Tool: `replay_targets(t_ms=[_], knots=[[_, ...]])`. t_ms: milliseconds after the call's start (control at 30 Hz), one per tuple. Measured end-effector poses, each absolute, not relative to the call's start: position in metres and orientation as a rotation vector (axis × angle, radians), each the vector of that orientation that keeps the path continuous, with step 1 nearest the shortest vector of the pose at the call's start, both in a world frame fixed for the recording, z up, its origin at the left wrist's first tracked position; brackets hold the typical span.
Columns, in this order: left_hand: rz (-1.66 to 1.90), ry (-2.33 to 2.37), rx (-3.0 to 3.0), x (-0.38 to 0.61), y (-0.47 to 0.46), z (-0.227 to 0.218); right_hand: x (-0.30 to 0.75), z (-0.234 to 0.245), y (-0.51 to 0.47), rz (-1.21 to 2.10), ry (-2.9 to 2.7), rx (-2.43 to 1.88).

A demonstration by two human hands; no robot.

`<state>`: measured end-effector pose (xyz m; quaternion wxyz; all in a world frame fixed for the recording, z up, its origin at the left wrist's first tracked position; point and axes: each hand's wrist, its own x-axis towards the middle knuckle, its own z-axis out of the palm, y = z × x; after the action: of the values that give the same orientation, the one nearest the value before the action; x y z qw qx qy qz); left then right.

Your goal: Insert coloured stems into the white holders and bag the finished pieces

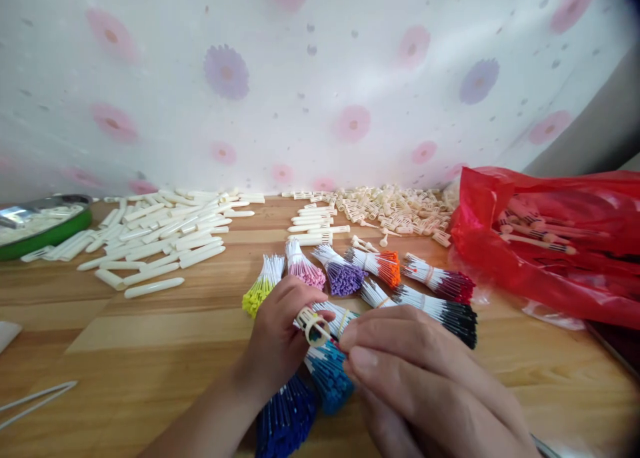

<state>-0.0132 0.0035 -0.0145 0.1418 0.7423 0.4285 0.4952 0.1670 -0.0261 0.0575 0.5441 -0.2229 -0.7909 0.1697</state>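
My left hand (281, 328) is closed around a cream slotted pen barrel (311, 326), its round open end facing me. My right hand (400, 358) pinches a thin white pen refill (325, 333) near its dark red end, and the refill's other end reaches into the barrel's opening. Rubber-banded refill bundles lie around and under the hands: yellow (257, 295), pink (306, 271), purple (344, 275), orange (385, 266), dark red (450, 285), black (450, 319), light blue (330, 375) and dark blue (286, 421). My right fingers partly cover some of them.
Smooth cream tubes (160, 235) are heaped at the left beside a green-rimmed tray (75, 228). Small slotted cream parts (400, 208) form a pile at the back. A red plastic bag (500, 265) with assembled pieces stands right. Tweezers-like white prongs (40, 399) lie front left.
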Motion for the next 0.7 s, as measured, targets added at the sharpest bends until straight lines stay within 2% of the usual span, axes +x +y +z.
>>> replay_targets(t_ms=[433,700], knots=[[1.280,1.341,2.309,-0.018,0.000,-0.009,0.156,0.034,0.005,0.298,-1.864,-0.677],[1.334,1.416,2.443,-0.020,0.003,-0.013,0.161,0.036,0.005,0.419,-1.890,-0.676]])
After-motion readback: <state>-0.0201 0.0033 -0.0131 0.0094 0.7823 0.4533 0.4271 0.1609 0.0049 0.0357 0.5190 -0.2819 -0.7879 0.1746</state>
